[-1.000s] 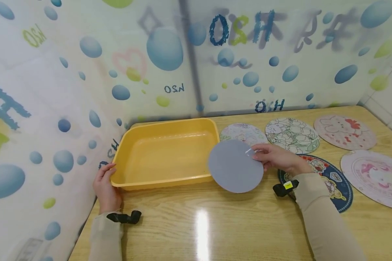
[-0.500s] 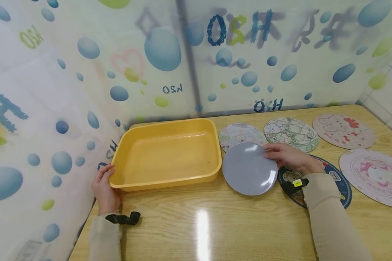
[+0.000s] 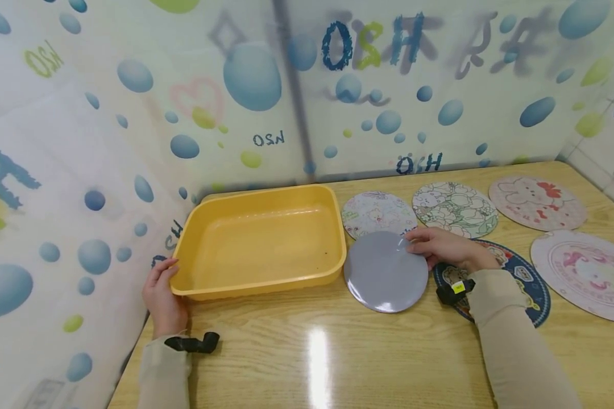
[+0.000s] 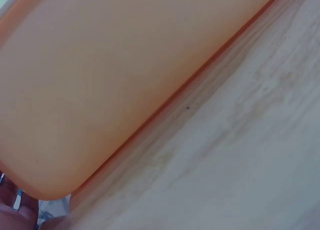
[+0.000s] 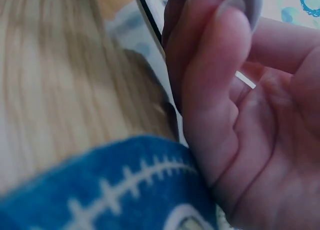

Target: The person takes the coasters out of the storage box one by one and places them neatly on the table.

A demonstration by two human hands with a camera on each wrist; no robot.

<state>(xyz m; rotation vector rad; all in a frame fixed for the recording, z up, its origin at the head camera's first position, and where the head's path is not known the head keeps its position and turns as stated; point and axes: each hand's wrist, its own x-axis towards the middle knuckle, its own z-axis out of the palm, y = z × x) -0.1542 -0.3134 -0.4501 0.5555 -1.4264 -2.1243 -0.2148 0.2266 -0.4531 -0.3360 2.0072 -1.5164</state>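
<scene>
My right hand [image 3: 447, 248] pinches a glossy grey plate [image 3: 384, 272] by its upper right edge. The plate is close over the table, and in the head view it covers the front of a round pastel mat [image 3: 378, 213]. Curled fingers and the plate's grey edge [image 5: 255, 7] show in the right wrist view, above a dark blue round mat [image 5: 135, 190]. On the other side, my left hand [image 3: 166, 298] holds the front left corner of a yellow plastic tray [image 3: 266, 282]. Its fingers appear at the tray's corner in the left wrist view.
Beyond the right hand lie a green flower-patterned round mat [image 3: 455, 210], a pink rabbit mat [image 3: 537, 203] and a pale pink mat [image 3: 588, 275]. The tray stands on a wooden table [image 3: 266, 352] against a dotted curtain [image 3: 389, 74] at the back and left.
My right hand first moved the plate right, away from the tray's edge, then slightly back left and towards me, tilting it. The left hand has stayed on the tray's corner.
</scene>
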